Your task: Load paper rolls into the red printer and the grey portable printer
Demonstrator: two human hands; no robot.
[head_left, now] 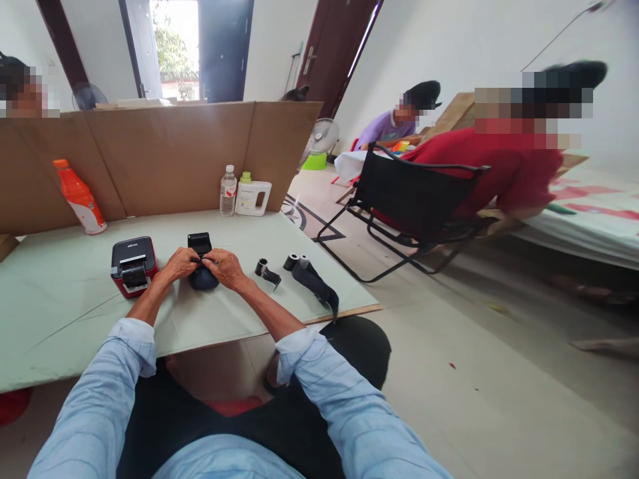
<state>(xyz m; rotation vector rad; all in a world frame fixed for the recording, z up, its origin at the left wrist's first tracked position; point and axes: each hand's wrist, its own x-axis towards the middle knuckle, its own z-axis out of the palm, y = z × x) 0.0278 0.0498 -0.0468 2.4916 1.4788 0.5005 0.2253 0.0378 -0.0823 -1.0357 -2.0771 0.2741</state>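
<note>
My left hand [182, 263] and my right hand [223, 267] meet over a small black device [204, 279] on the table, with a raised dark rectangular part [199, 242] behind the fingers and a rounded body in front. Both sets of fingers are closed and pinch at its middle; the fingers hide what exactly they grip there. Left of my hands stands a red and black printer [134, 256] with a dark strip hanging at its front. To the right lie a small roll of black ribbon [270, 276] and larger black ribbon rolls [315, 283] with a loose tail.
Along the cardboard partition [174, 159] stand an orange bottle [80, 197], a clear water bottle [228, 191] and a white jug [253, 198]. A black folding chair [419, 183] with a person in red is to the right. Other people sit farther back.
</note>
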